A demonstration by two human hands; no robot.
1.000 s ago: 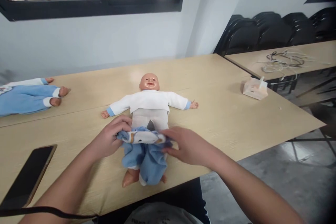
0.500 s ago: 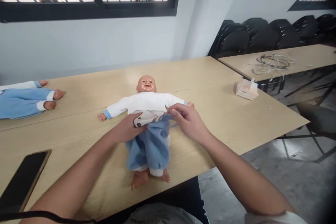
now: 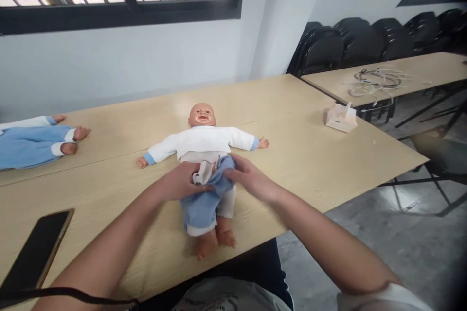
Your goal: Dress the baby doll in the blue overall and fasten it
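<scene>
A baby doll (image 3: pixel 202 115) lies face up on the table, arms spread, in a white top (image 3: pixel 204 141) with light blue cuffs. Blue doll overalls (image 3: pixel 202 209) with white cuffs are bunched over its lower body. My left hand (image 3: pixel 182 181) is closed on the upper left part of the overalls, beside a white patch with black marks. On the other side, my right hand (image 3: pixel 250 175) grips the blue fabric near the waist. One doll leg, in a white under-layer (image 3: pixel 228 201), shows outside the blue cloth; both bare feet point toward me.
Another doll in blue overalls (image 3: pixel 32 143) lies at the left. A phone (image 3: pixel 36 248) rests near the front left, a tissue box (image 3: pixel 341 117) at the right. Tangled cables (image 3: pixel 375 81) lie on a second table; black chairs (image 3: pixel 324 51) are stacked behind.
My right hand has pulled the overalls up and inward, off the doll's right-side leg, so its white under-layer now shows. My left hand has shifted slightly right, still holding the cloth.
</scene>
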